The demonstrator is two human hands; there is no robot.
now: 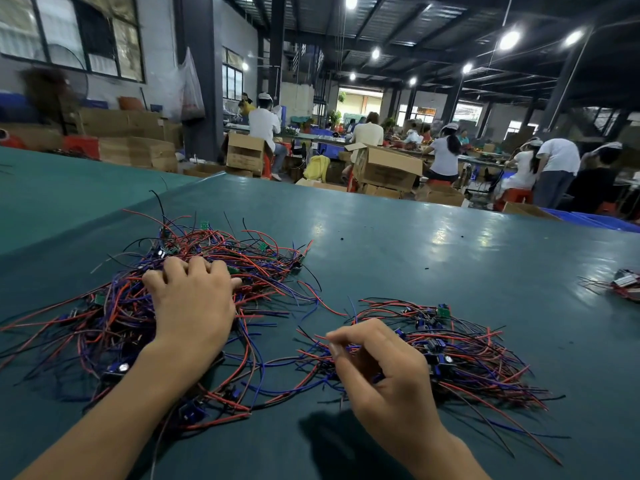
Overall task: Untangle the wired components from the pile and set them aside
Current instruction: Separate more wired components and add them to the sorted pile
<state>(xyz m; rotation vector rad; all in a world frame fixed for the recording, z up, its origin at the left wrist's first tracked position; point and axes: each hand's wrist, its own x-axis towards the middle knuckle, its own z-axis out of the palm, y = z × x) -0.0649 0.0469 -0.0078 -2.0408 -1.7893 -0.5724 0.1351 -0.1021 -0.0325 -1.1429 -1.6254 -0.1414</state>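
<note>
A big tangled pile of wired components (pixel 114 317), red, blue and black leads with small green boards, covers the left of the green table (pixel 398 251). My left hand (pixel 194 299) lies on top of it, palm down, fingers curled into the wires. A smaller, flatter pile of sorted components (pixel 460 344) lies to the right. My right hand (pixel 377 372) hovers at that pile's left edge, thumb and forefinger drawn together above the leads; whether they pinch a wire I cannot tell.
Another small bundle of wired parts (pixel 623 284) sits at the table's right edge. Beyond the far edge stand cardboard boxes (pixel 384 168) and several seated workers (pixel 443 157) at benches.
</note>
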